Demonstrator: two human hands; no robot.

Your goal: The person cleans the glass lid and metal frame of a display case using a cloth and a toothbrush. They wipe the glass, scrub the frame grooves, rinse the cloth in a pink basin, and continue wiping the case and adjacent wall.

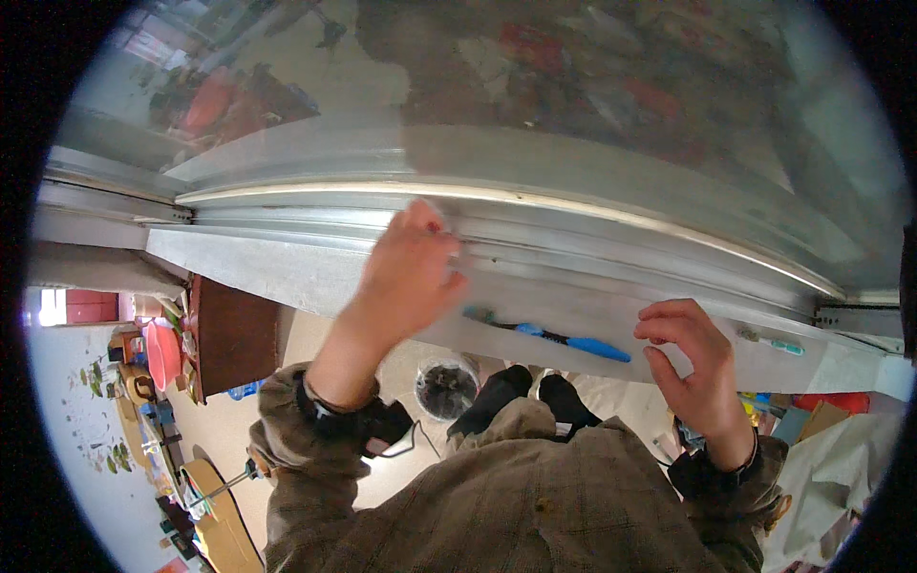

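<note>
My left hand reaches over the aluminium window track, its fingers curled down at the grooves. Blur hides the fingertips, so I cannot tell whether they hold something. My right hand hovers above the white sill, fingers bent and apart, with nothing in it. Between my hands, a blue and black brush lies on the sill, its bristles towards the left. Right of my right hand lies a toothbrush with a teal and white handle and worn bristles.
A glass pane with reflections rises beyond the track. Below the sill, a round bucket with dark contents stands on the floor by my dark shoes. A brown wooden cabinet and a pink basin are at left.
</note>
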